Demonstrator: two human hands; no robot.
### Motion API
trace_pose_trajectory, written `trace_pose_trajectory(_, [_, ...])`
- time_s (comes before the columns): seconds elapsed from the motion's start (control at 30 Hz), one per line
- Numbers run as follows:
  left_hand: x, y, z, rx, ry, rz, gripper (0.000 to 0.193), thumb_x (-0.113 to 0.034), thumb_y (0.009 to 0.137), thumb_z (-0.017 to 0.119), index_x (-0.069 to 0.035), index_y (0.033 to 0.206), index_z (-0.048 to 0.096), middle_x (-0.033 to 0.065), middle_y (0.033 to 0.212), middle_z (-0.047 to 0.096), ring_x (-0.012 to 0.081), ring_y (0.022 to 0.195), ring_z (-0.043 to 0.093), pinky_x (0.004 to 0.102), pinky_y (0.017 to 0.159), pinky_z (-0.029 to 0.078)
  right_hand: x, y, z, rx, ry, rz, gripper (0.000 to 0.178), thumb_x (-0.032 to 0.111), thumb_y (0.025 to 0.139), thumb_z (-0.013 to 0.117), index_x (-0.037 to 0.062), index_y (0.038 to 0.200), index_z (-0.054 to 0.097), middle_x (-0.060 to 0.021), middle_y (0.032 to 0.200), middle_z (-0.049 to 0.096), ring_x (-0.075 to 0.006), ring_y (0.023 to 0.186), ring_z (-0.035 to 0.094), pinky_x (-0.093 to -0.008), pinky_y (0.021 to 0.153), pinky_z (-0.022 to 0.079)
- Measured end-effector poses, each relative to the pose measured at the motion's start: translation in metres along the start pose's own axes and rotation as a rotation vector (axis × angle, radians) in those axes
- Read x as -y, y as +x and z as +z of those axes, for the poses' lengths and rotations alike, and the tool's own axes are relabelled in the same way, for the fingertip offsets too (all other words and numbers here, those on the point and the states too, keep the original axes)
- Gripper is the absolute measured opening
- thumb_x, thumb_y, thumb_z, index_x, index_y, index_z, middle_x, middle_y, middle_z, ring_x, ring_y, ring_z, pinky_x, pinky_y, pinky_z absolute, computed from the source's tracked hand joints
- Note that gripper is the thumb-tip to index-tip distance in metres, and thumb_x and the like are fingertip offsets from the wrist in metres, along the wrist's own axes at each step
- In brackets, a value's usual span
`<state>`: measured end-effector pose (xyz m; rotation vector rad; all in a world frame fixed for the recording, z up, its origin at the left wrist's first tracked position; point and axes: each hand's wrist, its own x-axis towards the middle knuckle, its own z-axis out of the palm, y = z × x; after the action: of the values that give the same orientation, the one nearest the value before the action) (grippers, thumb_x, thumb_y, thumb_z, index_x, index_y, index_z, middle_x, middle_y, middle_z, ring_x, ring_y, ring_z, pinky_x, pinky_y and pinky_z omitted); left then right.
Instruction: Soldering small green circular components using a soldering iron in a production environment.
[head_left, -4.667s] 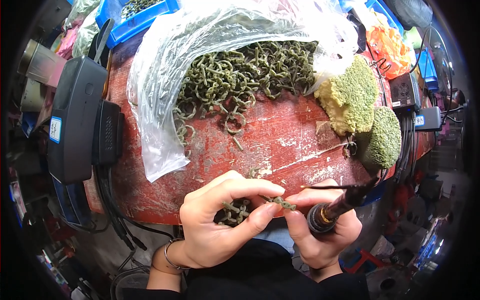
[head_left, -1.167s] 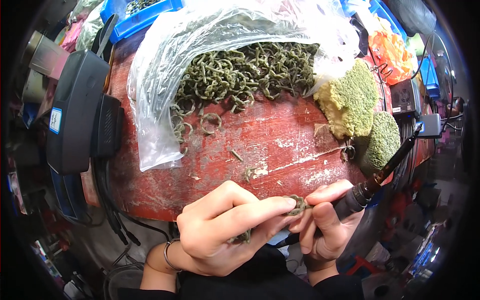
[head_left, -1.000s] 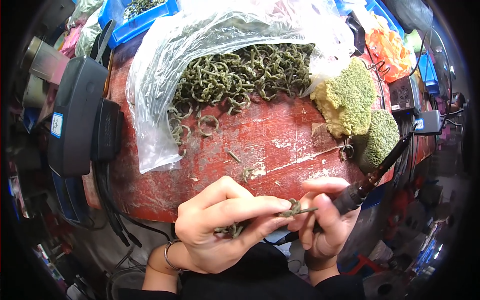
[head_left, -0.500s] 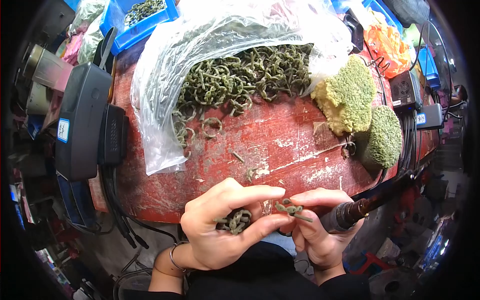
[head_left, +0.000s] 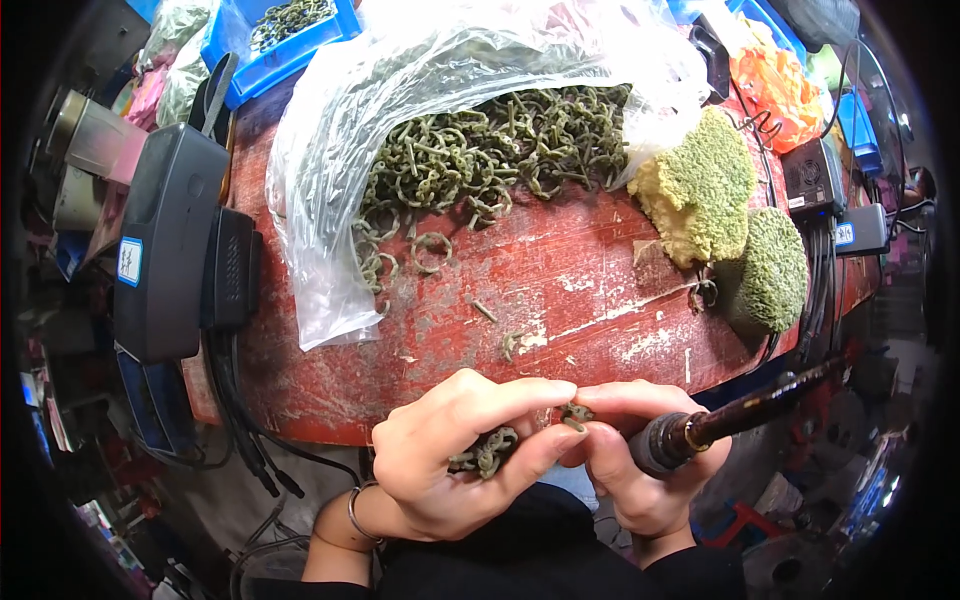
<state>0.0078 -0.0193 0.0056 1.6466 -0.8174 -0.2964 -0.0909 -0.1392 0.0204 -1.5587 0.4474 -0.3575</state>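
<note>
My left hand (head_left: 445, 455) is curled round several small green-grey ring pieces (head_left: 484, 452) lying in its palm. Between its thumb and forefinger, meeting the fingertips of my right hand (head_left: 645, 455), is one small green-grey piece (head_left: 574, 415), mostly covered by the fingers. A dark, pen-like tool (head_left: 745, 405) with a grey collar lies across my right hand, its shaft sloping up to the right; its working end is hidden. Both hands are over the near edge of the red table (head_left: 590, 290).
Many similar pieces are heaped at the mouth of a clear plastic bag (head_left: 325, 220). Two green-yellow porous blocks (head_left: 705, 185) stand to the right. A black device (head_left: 170, 240) is on the left. Loose bits (head_left: 513, 345) lie near the hands; a blue bin (head_left: 285, 55) is behind.
The small piece has turned, and the fingertips now cover more of it. The hands have come closer together, and the dark tool has shifted and shows more of its shaft.
</note>
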Motion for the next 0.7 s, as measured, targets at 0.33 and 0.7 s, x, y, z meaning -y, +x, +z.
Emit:
trace_pose_trajectory(0.33, [0.0004,-0.0053,0.0042,-0.089,-0.351,-0.234,0.024,-0.001,0.071,0.069,0.003,0.093,0.059,0.0110,0.076,0.063,0.0119,0.066,0.061,0.0213,0.058,0.048,-0.0012,0.0017,0.0069,-0.045,0.029,0.074,0.021,0.006,0.075,0.065,-0.0067,0.089,0.054,-0.0150,0.074,0.060,-0.0153,0.056,0.058,-0.0244,0.048,0.048])
trace_pose_trajectory(0.7, [0.0028,-0.0008,0.0016,0.010,-0.843,-0.561,0.017,-0.002,0.084,0.053,0.004,0.100,0.054,0.0089,0.075,0.061,0.0065,0.053,0.051,0.0177,0.046,0.040,-0.0033,-0.0012,0.0035,-0.042,0.138,0.089,0.022,-0.005,0.075,0.063,-0.0084,0.096,0.057,-0.0150,0.084,0.064,-0.0163,0.074,0.063,-0.0258,0.066,0.050])
